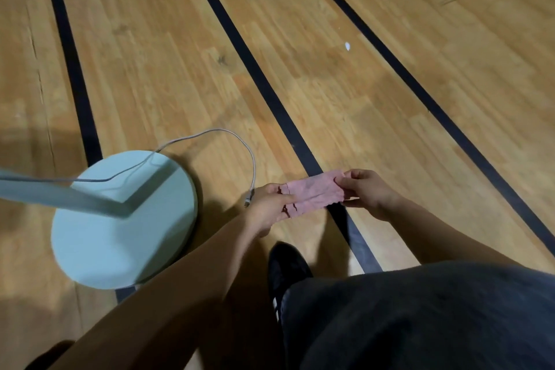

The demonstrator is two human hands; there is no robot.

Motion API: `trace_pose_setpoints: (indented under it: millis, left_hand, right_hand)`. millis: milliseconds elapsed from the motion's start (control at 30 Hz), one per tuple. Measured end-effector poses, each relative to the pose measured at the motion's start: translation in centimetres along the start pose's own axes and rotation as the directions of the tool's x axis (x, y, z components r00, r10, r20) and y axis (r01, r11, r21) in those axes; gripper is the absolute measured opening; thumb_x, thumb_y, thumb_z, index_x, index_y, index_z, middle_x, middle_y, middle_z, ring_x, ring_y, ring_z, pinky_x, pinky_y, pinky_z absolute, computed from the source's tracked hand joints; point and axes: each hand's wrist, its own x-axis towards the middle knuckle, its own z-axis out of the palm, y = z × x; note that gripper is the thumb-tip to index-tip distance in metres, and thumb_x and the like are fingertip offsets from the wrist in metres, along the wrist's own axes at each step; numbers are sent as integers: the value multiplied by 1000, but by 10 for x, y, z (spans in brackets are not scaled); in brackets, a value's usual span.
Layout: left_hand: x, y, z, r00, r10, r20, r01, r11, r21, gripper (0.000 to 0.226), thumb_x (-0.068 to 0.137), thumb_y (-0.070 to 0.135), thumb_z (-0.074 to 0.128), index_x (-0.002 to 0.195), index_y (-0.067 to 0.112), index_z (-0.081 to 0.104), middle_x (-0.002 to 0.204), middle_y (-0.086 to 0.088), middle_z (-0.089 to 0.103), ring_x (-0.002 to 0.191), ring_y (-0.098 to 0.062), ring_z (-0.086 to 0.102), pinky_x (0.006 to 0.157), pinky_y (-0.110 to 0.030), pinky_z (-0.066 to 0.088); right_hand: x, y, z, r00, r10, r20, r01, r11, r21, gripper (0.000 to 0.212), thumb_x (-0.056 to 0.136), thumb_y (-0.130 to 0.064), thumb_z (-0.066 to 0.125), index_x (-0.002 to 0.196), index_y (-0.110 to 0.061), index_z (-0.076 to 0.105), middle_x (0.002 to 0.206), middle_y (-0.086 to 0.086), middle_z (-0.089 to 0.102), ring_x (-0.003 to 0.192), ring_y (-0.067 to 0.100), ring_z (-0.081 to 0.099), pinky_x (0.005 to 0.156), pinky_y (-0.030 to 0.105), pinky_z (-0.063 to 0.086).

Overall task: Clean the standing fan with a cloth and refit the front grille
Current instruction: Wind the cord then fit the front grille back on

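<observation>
Pink cloth (312, 193), soft and light, spans our left hand (268, 207) and right hand (368, 189); each grip pinches one end. We judge the ends suitable holds. The fan base (120, 237) stands left.

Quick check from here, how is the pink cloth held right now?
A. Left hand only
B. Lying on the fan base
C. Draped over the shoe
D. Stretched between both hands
D: the left hand and right hand each pinch an end of the pink cloth, above the floor.
</observation>
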Motion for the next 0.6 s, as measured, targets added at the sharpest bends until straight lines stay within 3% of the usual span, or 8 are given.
trace_pose_setpoints:
  millis: [133, 233, 300, 367, 467, 533, 567, 600]
  left_hand:
    - [13, -23, 8, 998, -54, 22, 55, 998, -38, 21, 104, -1, 57, 118, 11, 67, 123, -17, 74, 115, -32, 74, 97, -44, 62]
    - [15, -30, 10, 996, -80, 46, 81, 996, -40, 33, 106, -3, 49, 135, 5, 61, 125, -17, 73, 116, -30, 72, 100, -44, 60]
    - [9, -30, 7, 995, -71, 64, 70, 997, 17, 43, 107, -1, 50, 149, 9, 53, 139, -18, 66, 119, -26, 67, 101, -42, 58]
    - [1, -29, 2, 997, -56, 49, 53, 997, 54, 49, 109, 2, 50, 156, 13, 47, 149, -15, 59, 131, -24, 60, 101, -38, 55]
    - [-12, -24, -10, 997, -37, 68, 34, 999, 39, 47, 109, -3, 47, 155, 10, 48, 151, -15, 58, 139, -24, 57, 89, -29, 57]
    - [-24, -17, -20, 998, -34, 52, 31, 998, 45, 44, 110, -2, 46, 150, 12, 54, 149, -13, 60, 136, -21, 59, 76, -24, 57]
    - [-32, -12, -27, 999, -35, 38, 33, 999, 38, 42, 110, 0, 44, 148, 14, 55, 149, -11, 60, 136, -20, 59, 75, -25, 58]
    - [-38, -6, -33, 999, -33, 33, 32, 999, 33, 42, 111, 2, 42, 148, 15, 55, 149, -10, 60, 138, -21, 58, 77, -26, 58]
  right_hand:
    - [5, 18, 11, 990, 76, -119, -81, 996, -36, 7, 105, -11, 61, 102, -5, 61, 93, 19, 67, 74, 24, 68, 77, 39, 62]
    - [4, 25, 18, 983, 100, -153, -107, 994, -40, 23, 104, -11, 61, 125, -2, 63, 107, 20, 74, 84, 25, 72, 86, 43, 61]
    - [-1, 25, 21, 979, 103, -174, -113, 992, -50, 38, 102, -11, 64, 139, -2, 58, 116, 21, 71, 93, 27, 68, 98, 50, 57]
    - [-7, 22, 23, 976, 107, -188, -121, 990, -68, 49, 99, -10, 67, 145, 0, 53, 111, 17, 70, 89, 22, 65, 104, 52, 53]
    - [-17, 17, 25, 976, 97, -196, -124, 984, -131, 44, 98, -9, 67, 139, 3, 57, 107, 12, 70, 90, 23, 67, 99, 50, 58]
    - [-26, 10, 27, 978, 89, -189, -117, 983, -142, 32, 99, -9, 66, 130, 2, 63, 93, 5, 75, 83, 17, 71, 79, 36, 62]
    - [-32, 4, 30, 980, 80, -180, -107, 984, -145, 30, 98, -11, 68, 126, 0, 64, 88, 2, 76, 80, 15, 73, 72, 32, 61]
    - [-37, -2, 31, 983, 73, -168, -100, 982, -162, 35, 94, -16, 73, 125, -2, 64, 94, 3, 76, 86, 17, 73, 75, 34, 62]
